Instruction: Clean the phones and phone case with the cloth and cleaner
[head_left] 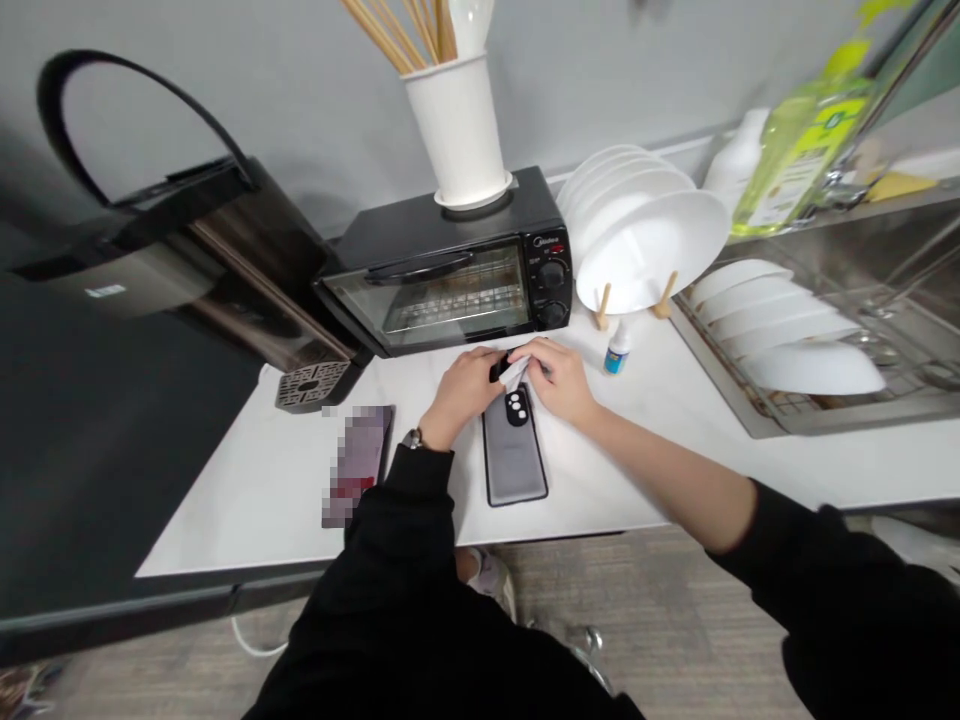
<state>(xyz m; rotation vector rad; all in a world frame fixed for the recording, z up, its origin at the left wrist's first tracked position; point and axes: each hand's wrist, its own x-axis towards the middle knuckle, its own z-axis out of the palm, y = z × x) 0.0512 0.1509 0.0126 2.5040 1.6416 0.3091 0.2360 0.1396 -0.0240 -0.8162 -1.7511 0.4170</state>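
My left hand (pixel 466 388) is closed around a small dark object (pixel 498 368); fingers hide most of it, so its kind is unclear. My right hand (pixel 556 378) pinches a white wipe or tissue (pixel 516 373) against that object. Just below both hands, a grey phone (pixel 516 460) in a black-edged case lies back side up on the white counter (pixel 592 470), its camera block near my fingers. To the right of my right hand stands a small white bottle (pixel 616 352) with a blue label.
A black toaster oven (pixel 450 285) sits behind my hands, with a white cup (pixel 459 130) of chopsticks on top. At left are a drinks machine (pixel 247 270) and a flat purplish item (pixel 360 455), partly pixelated. White plates (pixel 637 240) and a sink (pixel 772 425) are at right.
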